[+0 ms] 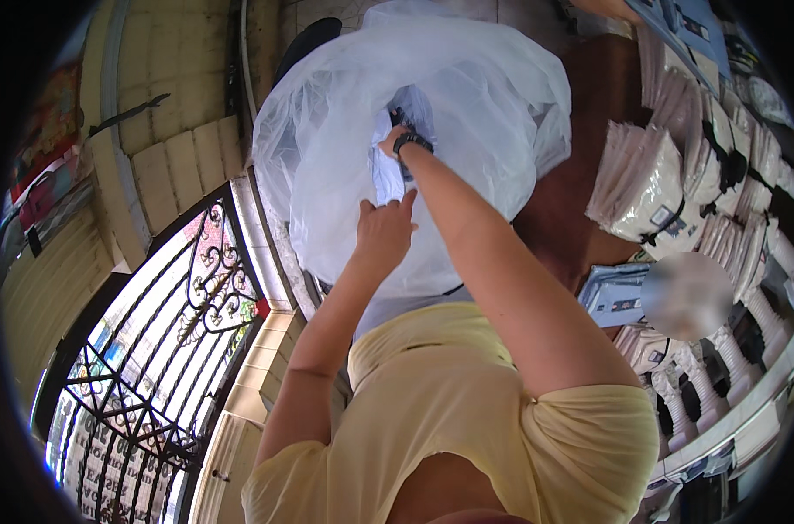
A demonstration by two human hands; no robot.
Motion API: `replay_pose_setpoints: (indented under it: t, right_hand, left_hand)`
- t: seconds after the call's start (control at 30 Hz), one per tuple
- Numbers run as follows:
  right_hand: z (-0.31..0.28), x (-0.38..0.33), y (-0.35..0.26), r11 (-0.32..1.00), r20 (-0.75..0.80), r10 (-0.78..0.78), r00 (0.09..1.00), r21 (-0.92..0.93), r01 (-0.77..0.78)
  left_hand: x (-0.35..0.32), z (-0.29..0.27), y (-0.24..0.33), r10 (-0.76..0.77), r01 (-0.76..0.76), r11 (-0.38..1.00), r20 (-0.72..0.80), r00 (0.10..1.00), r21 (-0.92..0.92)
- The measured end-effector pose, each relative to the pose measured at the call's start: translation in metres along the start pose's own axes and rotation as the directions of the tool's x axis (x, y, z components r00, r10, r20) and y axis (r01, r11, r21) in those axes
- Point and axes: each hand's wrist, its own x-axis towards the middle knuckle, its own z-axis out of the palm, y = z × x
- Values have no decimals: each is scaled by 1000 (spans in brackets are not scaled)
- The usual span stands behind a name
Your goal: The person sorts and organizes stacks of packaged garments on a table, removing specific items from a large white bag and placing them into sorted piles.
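Observation:
A large translucent white plastic bag (493, 113) stands in front of me, its mouth gathered wide. In the opening lies a long, light blue, folded piece (388, 181) that looks like a wrapped garment. My right hand (393, 142), with a dark watch on its wrist, reaches into the bag and grips the upper end of this piece; its fingertips are partly hidden. Nearer to me, my left hand (385, 229) has its thumb and fingers closed at the lower end of the same piece. Something dark beside the right hand inside the bag is too small to make out.
Stacks of plastic-wrapped white garments (646, 179) lie on the right, with light blue packets (612, 294) nearer to me. White balusters (711, 384) stand beside them. To the left are a black iron gate (165, 349) and a beige wall (183, 175). A brown surface (589, 131) shows behind the bag.

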Motion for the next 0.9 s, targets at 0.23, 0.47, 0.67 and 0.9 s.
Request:
replay_pose_setpoints:
  t: [0.23, 0.47, 0.67, 0.9]
  right_hand:
    - [22, -6, 13, 920, -272, -276, 922, 204, 336]
    - [-85, -140, 67, 528, -488, -253, 835, 654, 542]
    - [-120, -207, 118, -3, -328, -343, 880, 937, 348]
    - [-144, -231, 132, -302, -339, -451, 825, 928, 216]
  left_hand:
    - [-6, 5, -28, -22, -20, 961, -151, 988, -275]
    - [40, -12, -40, -192, -269, 624, -477, 858, -734]
    - [113, -31, -42, -310, -124, 319, -227, 923, -940]
    - [84, -58, -21, -176, -330, 394, -422, 889, -858]
